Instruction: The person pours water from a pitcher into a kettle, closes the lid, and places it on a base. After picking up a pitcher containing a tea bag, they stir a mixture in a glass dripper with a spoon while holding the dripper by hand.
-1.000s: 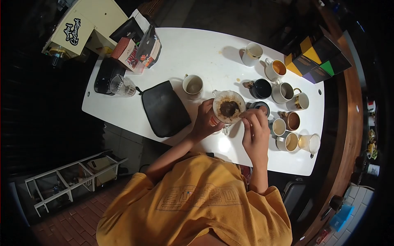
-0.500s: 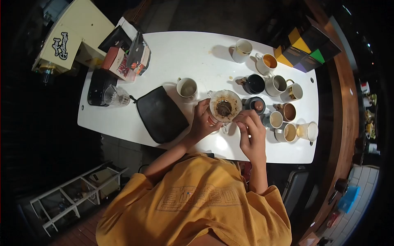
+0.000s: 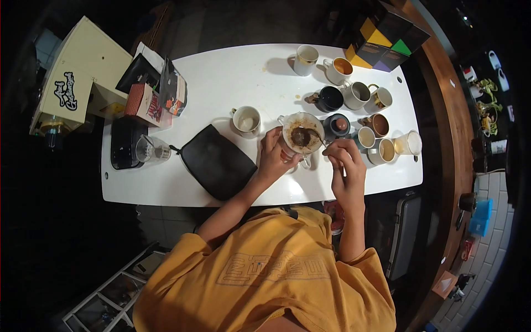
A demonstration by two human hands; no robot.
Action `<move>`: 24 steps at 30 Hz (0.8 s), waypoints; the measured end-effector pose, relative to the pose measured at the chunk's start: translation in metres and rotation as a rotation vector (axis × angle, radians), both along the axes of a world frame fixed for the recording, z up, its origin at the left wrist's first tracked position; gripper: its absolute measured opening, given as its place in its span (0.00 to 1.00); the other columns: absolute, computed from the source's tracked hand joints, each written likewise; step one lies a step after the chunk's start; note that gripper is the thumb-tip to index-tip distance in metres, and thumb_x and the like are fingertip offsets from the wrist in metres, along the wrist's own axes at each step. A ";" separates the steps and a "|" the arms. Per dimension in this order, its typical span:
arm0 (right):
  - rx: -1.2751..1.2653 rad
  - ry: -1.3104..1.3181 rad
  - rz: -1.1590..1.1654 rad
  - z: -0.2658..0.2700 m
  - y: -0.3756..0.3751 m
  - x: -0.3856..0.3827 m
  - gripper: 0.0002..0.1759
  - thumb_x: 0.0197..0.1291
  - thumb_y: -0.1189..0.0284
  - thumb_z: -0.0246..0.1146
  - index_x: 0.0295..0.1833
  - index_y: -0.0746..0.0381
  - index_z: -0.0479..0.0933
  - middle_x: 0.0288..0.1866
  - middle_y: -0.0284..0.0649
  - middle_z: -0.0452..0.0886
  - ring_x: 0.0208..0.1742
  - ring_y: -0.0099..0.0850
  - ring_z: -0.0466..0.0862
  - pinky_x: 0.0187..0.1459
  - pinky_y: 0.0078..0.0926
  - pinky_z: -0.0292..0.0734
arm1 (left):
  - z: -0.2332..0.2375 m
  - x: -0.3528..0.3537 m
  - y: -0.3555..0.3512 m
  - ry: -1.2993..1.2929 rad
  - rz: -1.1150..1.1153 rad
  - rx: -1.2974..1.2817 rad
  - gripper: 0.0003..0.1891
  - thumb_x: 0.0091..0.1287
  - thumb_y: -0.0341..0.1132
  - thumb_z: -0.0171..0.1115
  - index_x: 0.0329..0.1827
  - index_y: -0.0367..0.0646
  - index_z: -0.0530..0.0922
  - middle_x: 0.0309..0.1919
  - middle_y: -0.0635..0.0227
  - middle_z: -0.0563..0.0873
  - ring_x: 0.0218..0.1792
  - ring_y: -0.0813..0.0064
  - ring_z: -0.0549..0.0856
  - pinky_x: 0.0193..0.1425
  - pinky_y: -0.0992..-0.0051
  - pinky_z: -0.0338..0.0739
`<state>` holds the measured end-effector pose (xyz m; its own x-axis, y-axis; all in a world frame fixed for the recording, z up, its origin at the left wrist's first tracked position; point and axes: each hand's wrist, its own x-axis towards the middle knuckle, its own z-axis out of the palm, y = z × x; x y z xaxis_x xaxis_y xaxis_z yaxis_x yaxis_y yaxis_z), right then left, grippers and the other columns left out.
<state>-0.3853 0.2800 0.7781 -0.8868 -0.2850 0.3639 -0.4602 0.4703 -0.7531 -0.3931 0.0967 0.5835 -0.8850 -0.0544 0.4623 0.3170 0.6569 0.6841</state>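
My left hand is closed around the near left side of a coffee dripper. A stained paper filter lines it, with dark wet coffee grounds at the bottom. On the dripper's right side, my right hand pinches the handle of a small spoon, whose bowl end reaches into the filter. What stands under the dripper is mostly hidden by my left hand. A white mug stands just left of the dripper, and a black pouch lies near my left forearm.
Several mugs crowd the right side, among them a black mug and a glass of pale liquid. Coffee bags, a clear glass and a cream grinder stand at the left. A dark box sits at the back right.
My right hand has shifted slightly right, and the spoon now shows across the filter's right side. The left hand keeps its hold. The whole view has turned a little.
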 end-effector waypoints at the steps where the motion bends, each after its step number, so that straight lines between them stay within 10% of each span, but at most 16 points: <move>1: -0.009 0.023 0.003 -0.001 0.000 0.000 0.16 0.56 0.92 0.59 0.46 0.65 0.81 0.46 0.45 0.77 0.41 0.41 0.83 0.42 0.32 0.79 | 0.001 0.000 0.000 -0.003 -0.003 0.010 0.39 0.51 0.47 0.80 0.66 0.42 0.76 0.67 0.60 0.71 0.66 0.59 0.73 0.70 0.55 0.63; 24: 0.010 0.015 0.321 -0.026 0.019 -0.026 0.09 0.62 0.83 0.63 0.46 0.60 0.79 0.48 0.42 0.78 0.42 0.43 0.84 0.43 0.39 0.78 | 0.012 -0.003 0.008 0.039 -0.036 0.147 0.37 0.49 0.37 0.81 0.64 0.39 0.77 0.64 0.54 0.71 0.66 0.53 0.73 0.68 0.58 0.72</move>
<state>-0.4110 0.2995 0.7516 -0.7454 -0.5532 0.3719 -0.5973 0.3066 -0.7411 -0.3963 0.1050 0.5951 -0.8693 -0.0928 0.4855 0.3663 0.5386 0.7588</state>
